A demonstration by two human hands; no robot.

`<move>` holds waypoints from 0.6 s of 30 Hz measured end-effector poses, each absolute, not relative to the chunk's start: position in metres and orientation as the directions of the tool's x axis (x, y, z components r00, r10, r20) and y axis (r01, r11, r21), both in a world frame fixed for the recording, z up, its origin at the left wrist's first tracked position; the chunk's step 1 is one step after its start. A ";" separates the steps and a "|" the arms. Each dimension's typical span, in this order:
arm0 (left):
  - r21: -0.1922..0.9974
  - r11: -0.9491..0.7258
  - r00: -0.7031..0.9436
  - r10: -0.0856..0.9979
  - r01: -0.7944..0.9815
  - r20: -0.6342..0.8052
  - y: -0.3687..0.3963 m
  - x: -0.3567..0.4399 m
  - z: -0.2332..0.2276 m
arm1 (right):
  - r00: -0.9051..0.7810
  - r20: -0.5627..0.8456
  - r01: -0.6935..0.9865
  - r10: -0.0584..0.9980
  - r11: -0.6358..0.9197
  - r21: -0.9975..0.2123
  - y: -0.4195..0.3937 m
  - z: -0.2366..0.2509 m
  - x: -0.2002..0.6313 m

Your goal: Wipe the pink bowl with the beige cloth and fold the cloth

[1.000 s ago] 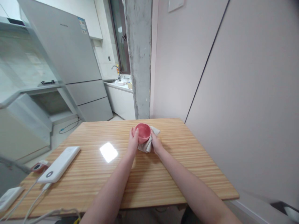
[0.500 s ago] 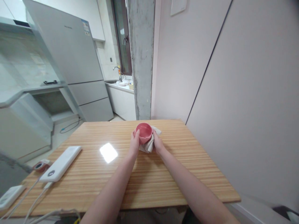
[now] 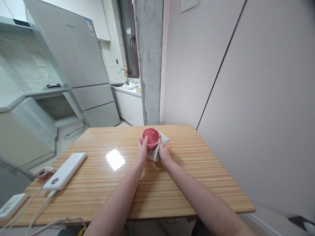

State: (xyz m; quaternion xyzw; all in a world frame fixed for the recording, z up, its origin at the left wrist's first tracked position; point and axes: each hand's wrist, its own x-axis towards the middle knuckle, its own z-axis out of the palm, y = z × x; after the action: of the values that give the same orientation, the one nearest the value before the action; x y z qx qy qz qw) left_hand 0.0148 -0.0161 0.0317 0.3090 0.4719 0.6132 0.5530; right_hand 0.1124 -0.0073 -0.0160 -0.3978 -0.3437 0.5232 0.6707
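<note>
- Nearest, white cables (image 3: 36, 209) trail off the near left edge of the wooden table (image 3: 172, 183), one of them running up to a long white power bank (image 3: 65, 171) that lies flat near that edge.
- Just left of the power bank sits a small red-rimmed round object (image 3: 42, 172), and a second white device (image 3: 12, 205) lies at the near left corner, partly cut off.
- Two bare forearms reach forward from the bottom of the view and meet past the middle of the table.
- A bright patch of reflected light (image 3: 115, 159) shows on the tabletop, to the left of the hands.
- The left hand (image 3: 142, 151) is curled around the left side of a pink cup (image 3: 150, 137), its thumb pointing up against the cup's near wall; the grip is closed on the cup.
- The right hand (image 3: 163, 153) is closed on a pale cloth (image 3: 157, 149), pressing it against the cup's right and lower side.
- The cup is upright, its mouth open toward the camera, held between both hands toward the far side of the table; whether its base touches the wood cannot be told, since the cloth and fingers hide it.
- Beyond the table stands a grey concrete pillar (image 3: 150, 62), with a silver refrigerator (image 3: 73, 59) to the left and a counter with a tap (image 3: 126, 88) between them.
- A plain pale wall (image 3: 246, 82) runs along the right side.
</note>
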 end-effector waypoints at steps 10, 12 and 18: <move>0.925 0.257 0.043 0.966 -0.279 -0.256 -0.023 0.010 0.042 | 0.065 -0.044 -0.632 0.997 0.007 -0.775 0.009 0.005 0.139; 0.907 0.171 -0.070 0.974 -0.384 -0.214 -0.022 0.011 0.042 | -0.082 -0.058 -0.687 0.995 -0.098 -0.720 0.001 0.007 0.127; 0.926 0.083 -0.120 0.983 -0.369 -0.136 -0.021 0.004 0.048 | -0.193 -0.143 -0.718 0.971 -0.239 -0.653 -0.010 0.015 0.119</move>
State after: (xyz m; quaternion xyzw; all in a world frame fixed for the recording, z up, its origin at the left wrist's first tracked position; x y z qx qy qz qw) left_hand 0.0039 -0.0206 0.0477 0.3333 0.4611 0.5894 0.5735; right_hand 0.1189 -0.0099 0.0150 -0.2748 -0.2294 0.7376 0.5725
